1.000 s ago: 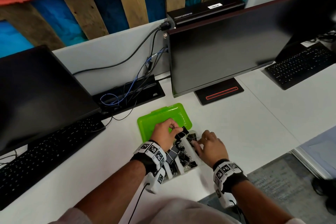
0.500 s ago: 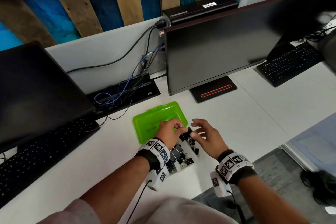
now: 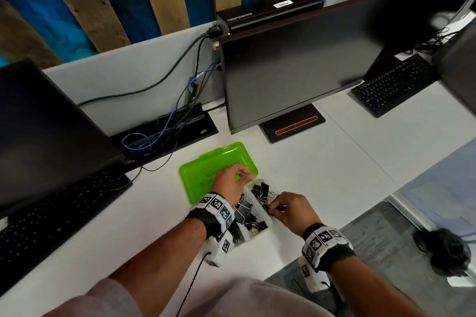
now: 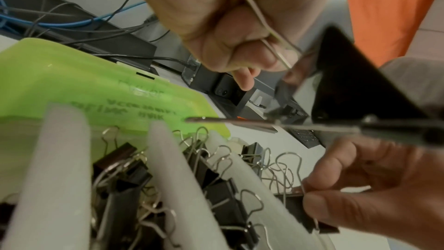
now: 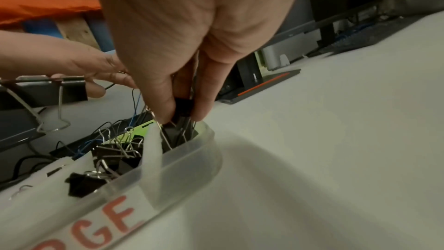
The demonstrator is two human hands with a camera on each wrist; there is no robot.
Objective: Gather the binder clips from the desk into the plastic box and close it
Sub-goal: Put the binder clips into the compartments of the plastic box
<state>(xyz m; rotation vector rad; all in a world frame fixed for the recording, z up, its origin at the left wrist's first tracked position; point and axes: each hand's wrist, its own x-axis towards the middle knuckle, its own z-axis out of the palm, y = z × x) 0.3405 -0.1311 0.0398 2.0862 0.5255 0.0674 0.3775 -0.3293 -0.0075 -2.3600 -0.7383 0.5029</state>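
Observation:
The plastic box (image 3: 260, 233) lies open at the desk's near edge, its green lid (image 3: 206, 165) folded back. White dividers (image 4: 173, 168) split it into compartments holding several black binder clips (image 3: 251, 222). My left hand (image 3: 244, 177) hovers over the lid's near edge and grips the wire handle (image 4: 271, 31) of a large black clip (image 4: 348, 83). My right hand (image 3: 274, 207) pinches another black clip (image 5: 182, 109) between thumb and fingers, down in the box's right-end compartment (image 5: 192, 140).
A monitor (image 3: 296, 67) on a black stand (image 3: 292, 125) rises behind the box. A second monitor (image 3: 43, 123) and keyboard (image 3: 59, 206) sit to the left, with cables and a dock (image 3: 164, 131) between them. Another keyboard (image 3: 394, 85) lies far right. The desk edge (image 3: 283, 260) runs just beside the box.
My right hand, which was spread open above the box, has dropped to the box's right end and closed on a clip. The left hand stays over the lid with its clip.

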